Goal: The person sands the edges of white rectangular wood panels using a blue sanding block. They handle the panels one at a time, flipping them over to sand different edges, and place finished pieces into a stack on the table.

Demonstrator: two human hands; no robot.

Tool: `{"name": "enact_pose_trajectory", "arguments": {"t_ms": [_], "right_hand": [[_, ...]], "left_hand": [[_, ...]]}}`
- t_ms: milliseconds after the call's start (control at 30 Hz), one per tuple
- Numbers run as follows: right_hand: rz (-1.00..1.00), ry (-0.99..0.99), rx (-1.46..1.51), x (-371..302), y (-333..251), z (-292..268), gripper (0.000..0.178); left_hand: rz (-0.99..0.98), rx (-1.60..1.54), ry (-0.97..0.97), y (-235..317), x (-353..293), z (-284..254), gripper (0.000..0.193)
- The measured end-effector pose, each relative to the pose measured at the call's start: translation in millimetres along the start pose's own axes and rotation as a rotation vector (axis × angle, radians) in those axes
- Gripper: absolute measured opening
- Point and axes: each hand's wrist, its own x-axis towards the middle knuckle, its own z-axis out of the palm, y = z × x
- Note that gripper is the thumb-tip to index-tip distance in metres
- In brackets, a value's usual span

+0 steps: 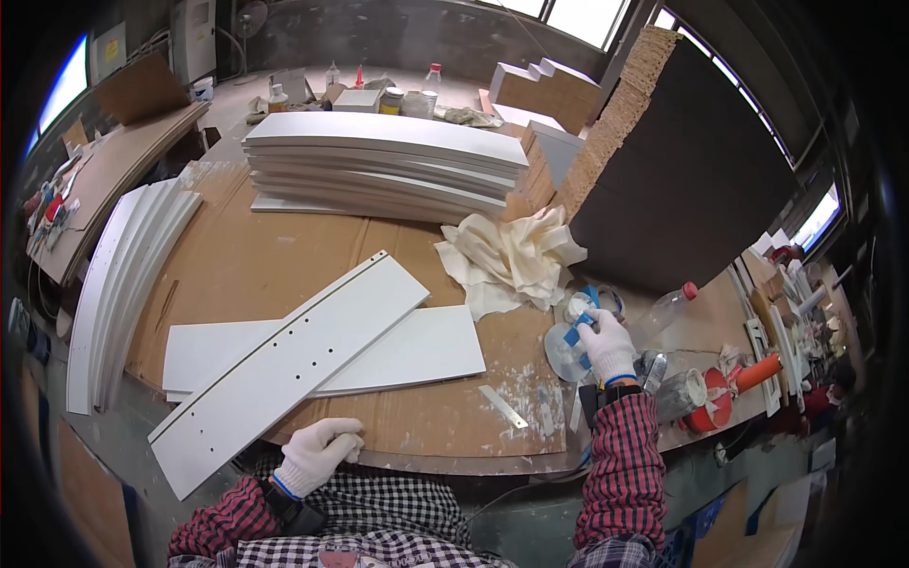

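Observation:
My right hand (609, 352), in a white glove, reaches over the right part of the table. Its fingers close on a small blue piece (584, 323), whose kind I cannot make out. Under and beside that piece lies a clear round disc (562, 354) with blue on it. My left hand (318, 456), also gloved, hovers at the table's front edge with curled fingers and nothing visible in them. Just beyond it, a white board with a row of small holes (312, 355) lies slantwise across a second white board (426, 352).
White boards are stacked (379, 142) at the back, and more lean (123, 284) at the left. A crumpled cream cloth (511, 251) sits before a tall dark panel (677, 180). Near my right hand are a clear bottle (668, 310), a jar (680, 396), a red container (712, 402) and a metal strip (503, 406).

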Motion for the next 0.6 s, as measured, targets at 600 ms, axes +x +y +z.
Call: {"name": "enact_pose_trajectory", "arguments": {"t_ms": [600], "right_hand": [[-0.033, 0.131, 0.125, -6, 38, 39, 0.025]], "left_hand": [[-0.235, -0.156, -0.176, -15, -65, -67, 0.031]]}}
